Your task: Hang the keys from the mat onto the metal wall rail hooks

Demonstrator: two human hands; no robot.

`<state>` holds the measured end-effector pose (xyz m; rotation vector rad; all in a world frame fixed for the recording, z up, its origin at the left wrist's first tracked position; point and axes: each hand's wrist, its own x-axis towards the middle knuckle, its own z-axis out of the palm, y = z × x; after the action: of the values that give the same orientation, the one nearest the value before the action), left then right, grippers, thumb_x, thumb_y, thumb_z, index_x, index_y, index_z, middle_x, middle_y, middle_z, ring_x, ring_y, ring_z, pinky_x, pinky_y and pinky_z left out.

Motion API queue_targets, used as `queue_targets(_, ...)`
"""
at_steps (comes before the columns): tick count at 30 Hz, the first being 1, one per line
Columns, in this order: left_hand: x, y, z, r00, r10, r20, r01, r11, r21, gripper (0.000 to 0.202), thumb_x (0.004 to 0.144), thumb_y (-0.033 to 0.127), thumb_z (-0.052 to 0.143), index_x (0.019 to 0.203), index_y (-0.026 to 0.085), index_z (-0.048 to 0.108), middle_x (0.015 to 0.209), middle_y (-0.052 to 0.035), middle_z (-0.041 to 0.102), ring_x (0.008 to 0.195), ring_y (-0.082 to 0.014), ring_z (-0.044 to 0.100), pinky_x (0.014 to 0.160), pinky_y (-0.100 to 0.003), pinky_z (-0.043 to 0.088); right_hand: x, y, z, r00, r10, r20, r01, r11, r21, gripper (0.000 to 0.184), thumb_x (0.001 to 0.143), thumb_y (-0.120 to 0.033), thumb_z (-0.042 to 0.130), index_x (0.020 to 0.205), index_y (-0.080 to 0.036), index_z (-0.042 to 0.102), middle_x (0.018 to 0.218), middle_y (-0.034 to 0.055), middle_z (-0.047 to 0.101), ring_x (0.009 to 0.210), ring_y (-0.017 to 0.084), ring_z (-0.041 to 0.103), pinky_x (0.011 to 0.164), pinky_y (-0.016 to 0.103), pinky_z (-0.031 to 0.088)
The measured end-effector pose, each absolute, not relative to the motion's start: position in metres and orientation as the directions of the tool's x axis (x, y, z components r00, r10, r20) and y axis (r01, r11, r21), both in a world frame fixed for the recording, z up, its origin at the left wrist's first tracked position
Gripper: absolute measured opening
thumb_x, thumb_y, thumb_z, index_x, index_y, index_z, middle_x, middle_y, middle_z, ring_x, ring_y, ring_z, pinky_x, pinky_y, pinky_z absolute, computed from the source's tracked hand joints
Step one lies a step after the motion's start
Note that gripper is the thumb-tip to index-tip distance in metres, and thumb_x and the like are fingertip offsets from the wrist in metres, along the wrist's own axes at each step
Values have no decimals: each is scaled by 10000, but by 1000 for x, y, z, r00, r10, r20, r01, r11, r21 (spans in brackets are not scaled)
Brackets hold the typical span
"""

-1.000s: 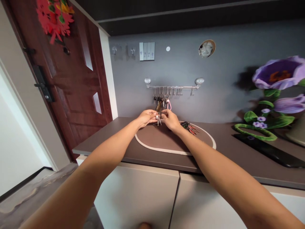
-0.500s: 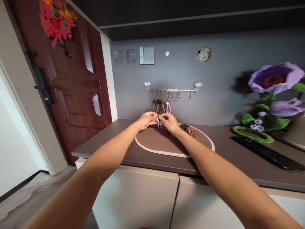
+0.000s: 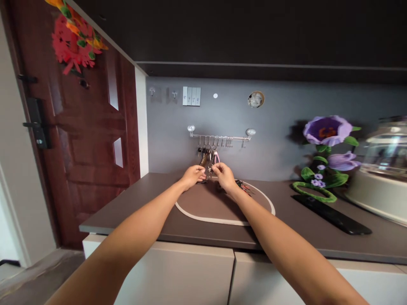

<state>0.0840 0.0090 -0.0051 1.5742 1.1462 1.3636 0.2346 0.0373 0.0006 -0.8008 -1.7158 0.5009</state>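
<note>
The right hand (image 3: 224, 175) pinches a key bunch (image 3: 210, 171) near its top; the keys hang at those fingertips' nine o'clock. The left hand (image 3: 192, 176), fingers curled, sits at the keys' nine o'clock; whether it grips anything cannot be told.

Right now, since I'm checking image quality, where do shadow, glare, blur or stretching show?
All in the head view: shadow darkens the wall left of the purple flower; glare whitens the clear cover near the right edge; the keys by the right hand are too small and soft to make out; the forearms look stretched toward the bottom.
</note>
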Motion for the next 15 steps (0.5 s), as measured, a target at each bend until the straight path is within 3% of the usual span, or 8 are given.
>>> queue_targets(2, 84, 10, -6, 25, 918, 397, 326, -382, 864, 179, 818, 213, 452, 942, 118, 540, 746, -62, 631, 635, -106, 595, 672, -260, 479, 237, 42, 1, -107, 746, 657, 215, 662, -718, 228, 713, -389, 472, 728, -167, 519, 693, 3, 549, 640, 119, 484, 668, 266, 399)
queue_targets(5, 82, 9, -7, 113, 846, 521, 575, -483, 660, 201, 793, 208, 460, 938, 139, 580, 721, -44, 638, 658, -130, 590, 675, -254, 455, 239, 48, 5, -49, 770, 636, 157, 635, -756, 241, 709, -399, 473, 760, -166, 511, 712, 2, 554, 640, 115, 497, 645, 260, 418)
queue_targets(8, 80, 6, -7, 176, 805, 567, 692, -510, 511, 225, 786, 228, 463, 946, 159, 605, 771, -48, 654, 721, -154, 592, 705, -254, 432, 239, 51, 15, 6, 791, 611, 110, 607, -787, 228, 716, -392, 464, 762, -170, 492, 704, -2, 550, 607, 108, 503, 608, 253, 432)
queue_targets(15, 78, 9, -8, 197, 808, 555, 758, -485, 436, 263, 799, 225, 447, 998, 158, 606, 811, -63, 659, 755, -162, 590, 719, -247, 416, 237, 72, 53, 155, 762, 629, 160, 609, -777, 193, 749, -352, 414, 760, -169, 475, 680, 6, 559, 622, 111, 523, 598, 242, 437)
